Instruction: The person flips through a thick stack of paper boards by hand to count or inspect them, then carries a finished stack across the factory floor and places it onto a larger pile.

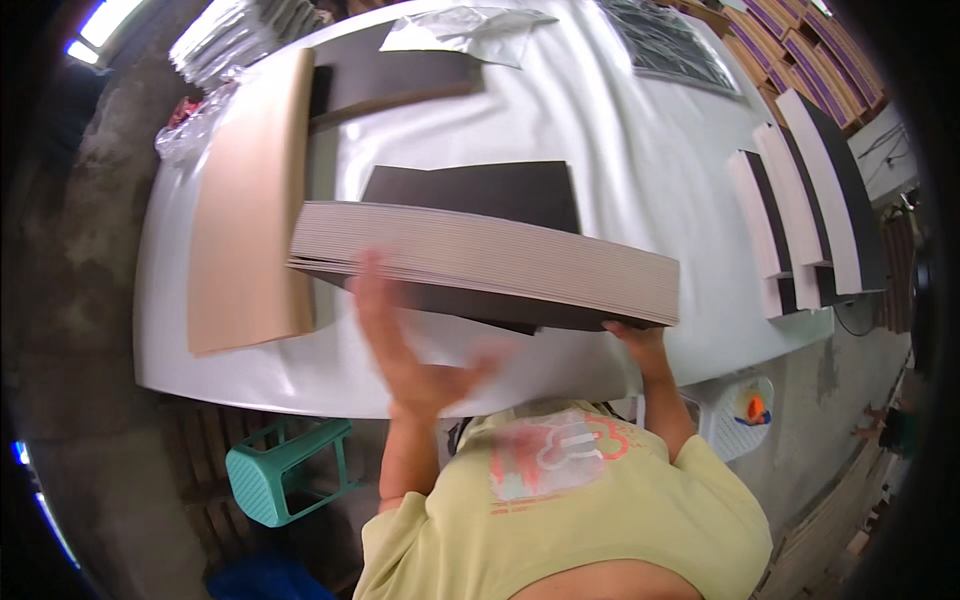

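A thick stack of black-faced cardboard sheets (490, 252) is tipped so that its layered pale edges show. My right hand (638, 340) grips its lower right corner, fingers partly hidden beneath it. My left hand (410, 360) is blurred by motion, with its thumb and fingers spread apart. Those fingers are in front of the stack's left part; whether they touch it I cannot tell. More black sheets (480, 188) lie on the table just behind the stack.
The table (330, 385) has a pale, shiny cover. Brown board (245, 220) lies left, dark sheets (410, 80) and clear plastic (465, 35) at the back. Several black-and-white stacks (800, 210) stand right. A green stool (285, 475) and white stool (735, 425) are below the front edge.
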Demonstrator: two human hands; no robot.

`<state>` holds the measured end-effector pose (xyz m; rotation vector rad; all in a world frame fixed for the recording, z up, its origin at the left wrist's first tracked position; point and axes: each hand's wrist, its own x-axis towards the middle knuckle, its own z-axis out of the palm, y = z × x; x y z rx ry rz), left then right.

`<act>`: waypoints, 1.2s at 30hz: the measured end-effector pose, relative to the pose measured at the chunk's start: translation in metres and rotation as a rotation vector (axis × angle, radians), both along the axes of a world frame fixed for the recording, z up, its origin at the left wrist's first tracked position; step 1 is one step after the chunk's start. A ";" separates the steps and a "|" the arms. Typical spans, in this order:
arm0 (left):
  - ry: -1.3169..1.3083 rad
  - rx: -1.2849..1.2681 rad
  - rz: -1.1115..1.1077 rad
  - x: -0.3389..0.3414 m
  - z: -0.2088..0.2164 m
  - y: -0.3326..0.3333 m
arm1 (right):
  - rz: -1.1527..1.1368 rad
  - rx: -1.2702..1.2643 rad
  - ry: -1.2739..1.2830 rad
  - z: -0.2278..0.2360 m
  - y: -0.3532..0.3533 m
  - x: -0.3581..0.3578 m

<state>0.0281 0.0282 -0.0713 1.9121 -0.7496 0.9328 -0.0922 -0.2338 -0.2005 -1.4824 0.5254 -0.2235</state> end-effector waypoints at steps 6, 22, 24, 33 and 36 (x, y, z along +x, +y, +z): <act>0.192 0.625 -0.058 -0.011 0.010 -0.062 | 0.362 -0.168 -0.476 0.048 -0.025 0.018; 0.341 0.807 -0.066 -0.007 0.026 -0.060 | 1.229 -0.191 0.402 0.187 -0.083 0.149; 0.337 0.788 -0.058 -0.010 0.025 -0.058 | 1.187 -0.258 0.322 0.192 -0.083 0.147; 0.395 0.934 -0.104 -0.009 0.033 -0.056 | 1.204 -0.756 -0.111 0.181 -0.089 0.137; 0.398 0.940 -0.107 -0.008 0.035 -0.058 | 1.242 -0.692 0.024 0.191 -0.086 0.138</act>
